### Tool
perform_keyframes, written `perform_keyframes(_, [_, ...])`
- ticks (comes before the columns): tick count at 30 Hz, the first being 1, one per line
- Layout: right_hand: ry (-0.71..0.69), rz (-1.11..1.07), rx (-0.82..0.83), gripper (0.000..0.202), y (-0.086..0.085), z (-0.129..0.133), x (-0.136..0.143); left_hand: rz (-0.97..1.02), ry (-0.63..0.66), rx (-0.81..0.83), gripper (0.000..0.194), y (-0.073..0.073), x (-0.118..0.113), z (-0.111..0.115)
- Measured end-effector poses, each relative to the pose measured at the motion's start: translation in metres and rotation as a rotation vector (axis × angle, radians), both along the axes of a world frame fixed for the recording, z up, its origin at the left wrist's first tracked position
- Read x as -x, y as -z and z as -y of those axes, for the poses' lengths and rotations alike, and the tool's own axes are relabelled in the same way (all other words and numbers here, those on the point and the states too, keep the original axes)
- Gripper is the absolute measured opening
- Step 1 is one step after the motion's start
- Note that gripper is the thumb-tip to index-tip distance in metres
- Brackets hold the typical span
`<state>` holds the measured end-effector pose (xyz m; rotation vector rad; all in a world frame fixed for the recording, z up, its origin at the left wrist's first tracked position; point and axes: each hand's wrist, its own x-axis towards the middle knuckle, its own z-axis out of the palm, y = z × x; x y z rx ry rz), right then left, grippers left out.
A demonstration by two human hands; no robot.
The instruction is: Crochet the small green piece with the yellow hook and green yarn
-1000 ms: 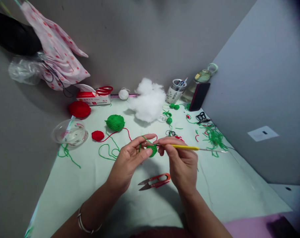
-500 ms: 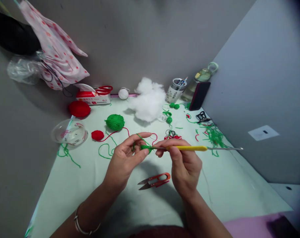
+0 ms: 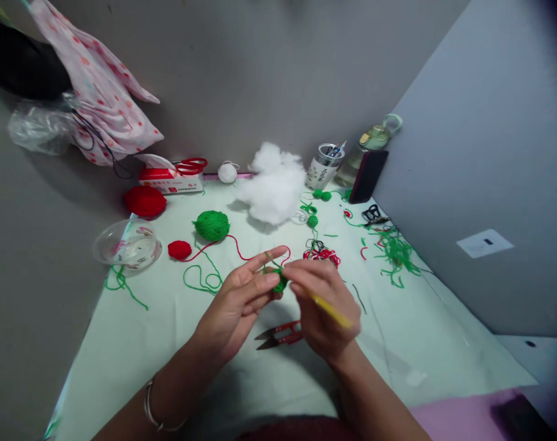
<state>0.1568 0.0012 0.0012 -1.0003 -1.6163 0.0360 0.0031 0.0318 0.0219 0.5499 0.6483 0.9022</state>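
My left hand [image 3: 241, 297] pinches a small piece of green crochet work [image 3: 279, 282] between thumb and fingers, with a strand of green yarn looped over its raised index finger. My right hand [image 3: 328, 303] is closed round a crochet hook with a yellow handle [image 3: 331, 311], tilted down to the right and slightly blurred. The hook's tip is hidden near the green piece. Partly under my right hand lie thread snips [image 3: 278, 335] with red handles. A green yarn ball [image 3: 212, 226] sits beyond my left hand.
Further back are a small red yarn ball [image 3: 179, 250], a clear bowl [image 3: 104, 245], white stuffing [image 3: 273, 190], a pen holder [image 3: 323, 168], a bottle [image 3: 352, 165] and a dark phone [image 3: 369, 177]. Green yarn scraps [image 3: 397, 252] lie at the right, by the wall.
My right hand has turned, swinging the crochet hook's handle from level to slanting down toward me. It now covers part of the snips. The green piece has tilted in my left hand.
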Motion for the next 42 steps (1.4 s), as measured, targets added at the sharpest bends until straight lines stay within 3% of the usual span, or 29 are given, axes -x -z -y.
perform_keyframes(3, [-0.127, -0.371, 0.139, 0.024, -0.007, -0.006, -0.002, 0.013, -0.026, 0.013, 0.039, -0.002, 0.004, -0.004])
perform_keyframes(5, [-0.195, -0.467, 0.216, 0.021, -0.01, -0.01, -0.002, -0.027, -0.038, -0.051, 0.039, -0.001, 0.005, -0.004])
perform_keyframes(10, [-0.16, -0.32, 0.217, 0.019, -0.009, -0.01, 0.004, -0.166, -0.091, -0.221, 0.04, 0.005, 0.0, -0.001])
perform_keyframes(13, [-0.069, -0.071, 0.097, 0.028, -0.002, -0.004, 0.006, -0.148, -0.169, -0.182, 0.045, 0.006, -0.004, 0.001])
perform_keyframes(15, [-0.019, 0.054, 0.031, 0.034, 0.001, -0.002, 0.004, -0.077, -0.138, -0.089, 0.041, 0.005, -0.005, 0.0])
perform_keyframes(17, [-0.007, -0.015, 0.051, 0.032, 0.001, -0.003, 0.001, -0.002, -0.051, 0.017, 0.032, 0.004, -0.003, -0.002])
perform_keyframes(19, [-0.048, -0.241, 0.142, 0.023, -0.003, -0.006, -0.001, 0.04, -0.009, 0.053, 0.025, 0.002, -0.001, -0.005])
perform_keyframes(21, [-0.134, -0.452, 0.247, 0.02, -0.008, -0.009, -0.003, 0.008, -0.047, 0.003, 0.027, 0.001, 0.0, -0.006])
perform_keyframes(23, [-0.214, -0.499, 0.314, 0.019, -0.01, -0.011, -0.002, -0.075, -0.075, -0.09, 0.033, 0.002, 0.001, -0.006])
perform_keyframes(26, [-0.212, -0.47, 0.325, 0.015, -0.009, -0.011, 0.001, -0.191, -0.052, -0.21, 0.036, 0.005, 0.0, -0.004])
perform_keyframes(32, [-0.261, -0.708, 0.442, 0.021, -0.003, -0.013, -0.004, -0.235, -0.083, -0.247, 0.031, 0.005, 0.005, -0.004])
perform_keyframes(36, [-0.26, -0.696, 0.43, 0.022, -0.004, -0.012, -0.003, -0.286, -0.092, -0.282, 0.033, 0.006, 0.008, -0.005])
perform_keyframes(42, [-0.153, -0.451, 0.292, 0.022, -0.008, -0.003, 0.002, -0.361, -0.132, -0.34, 0.03, 0.01, 0.009, -0.005])
